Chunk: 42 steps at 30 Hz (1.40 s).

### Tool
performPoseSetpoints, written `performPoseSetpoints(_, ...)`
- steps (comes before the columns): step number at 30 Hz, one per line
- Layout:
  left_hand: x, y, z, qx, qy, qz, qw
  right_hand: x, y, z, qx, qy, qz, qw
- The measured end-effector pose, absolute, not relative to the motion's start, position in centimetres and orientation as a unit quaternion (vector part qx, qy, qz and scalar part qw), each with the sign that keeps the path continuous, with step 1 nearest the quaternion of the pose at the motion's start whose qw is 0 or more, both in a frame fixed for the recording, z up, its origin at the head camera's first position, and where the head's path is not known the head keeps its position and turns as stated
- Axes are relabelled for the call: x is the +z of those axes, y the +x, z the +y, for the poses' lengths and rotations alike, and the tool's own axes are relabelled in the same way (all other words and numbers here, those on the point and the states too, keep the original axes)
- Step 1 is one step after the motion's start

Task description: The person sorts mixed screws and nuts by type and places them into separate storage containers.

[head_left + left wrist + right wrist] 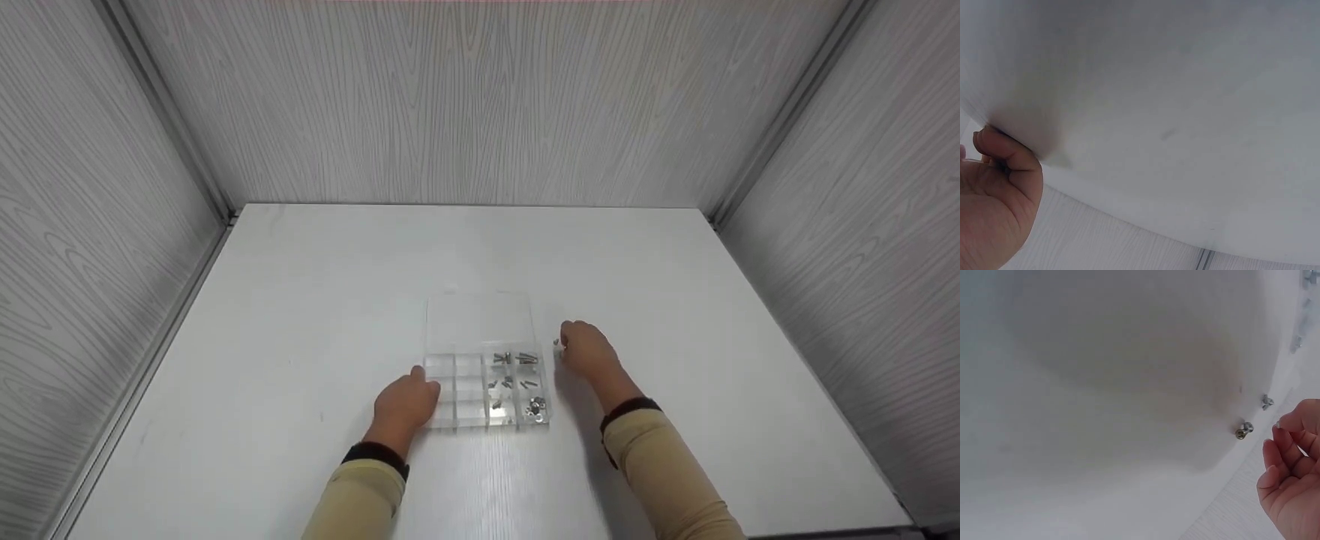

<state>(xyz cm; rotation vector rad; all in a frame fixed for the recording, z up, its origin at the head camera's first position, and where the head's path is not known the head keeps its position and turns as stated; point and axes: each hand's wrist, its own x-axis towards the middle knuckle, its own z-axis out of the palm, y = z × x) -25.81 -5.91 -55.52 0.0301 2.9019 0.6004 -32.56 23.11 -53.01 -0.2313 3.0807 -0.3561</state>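
Note:
A clear plastic compartment box [471, 427] lies on the white table, its transparent lid [478, 319] folded back on the far side. My left hand [407, 400] grips the box's left edge; in the left wrist view that hand [1002, 197] shows curled fingers, with the box mostly out of sight. Just right of the box is my right hand [589, 349]. In the right wrist view its thumb and forefinger pinch a tiny metal piece [1277, 424], mostly hidden. Small screws [1244, 430] lie on the table near these fingertips, along with another metal piece [1266, 401].
Screws [527, 358] and nut-like pieces [535, 407] sit in the box's right-hand compartments. The left compartments look bare. Wood-grain panels [480, 105] enclose the table [337, 262] at the back and both sides.

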Motion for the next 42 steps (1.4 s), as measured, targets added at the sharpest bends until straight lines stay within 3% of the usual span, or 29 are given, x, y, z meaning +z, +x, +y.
performPoseSetpoints(6, -55.2, -25.9, -6.0, 0.202, 0.005, 0.974, 0.104, -51.6, -31.3, 21.4, -0.187, -0.14, 0.972, -0.005)
performPoseSetpoints(14, -55.4, -26.0, -6.1, 0.203, 0.001, 0.974, 0.101, -50.9, -29.1, 17.8, -0.185, -0.276, 0.943, 0.017)
performPoseSetpoints(25, -55.6, -26.2, -6.2, 0.218, -0.007, 0.971, 0.101, -52.0, -27.4, 16.1, -0.125, -0.388, 0.911, 0.06)
performPoseSetpoints(31, -55.2, -26.0, -6.2, 0.219, -0.003, 0.971, 0.095, -51.8, -28.2, 17.8, -0.183, -0.348, 0.918, 0.05)
performPoseSetpoints(37, -55.1, -25.9, -6.1, 0.211, -0.003, 0.972, 0.098, -51.5, -30.2, 21.3, -0.186, -0.2, 0.962, -0.019)
performPoseSetpoints(42, -55.1, -26.0, -6.1, 0.211, -0.006, 0.972, 0.107, -51.8, -31.3, 23.6, -0.136, -0.068, 0.988, 0.032)
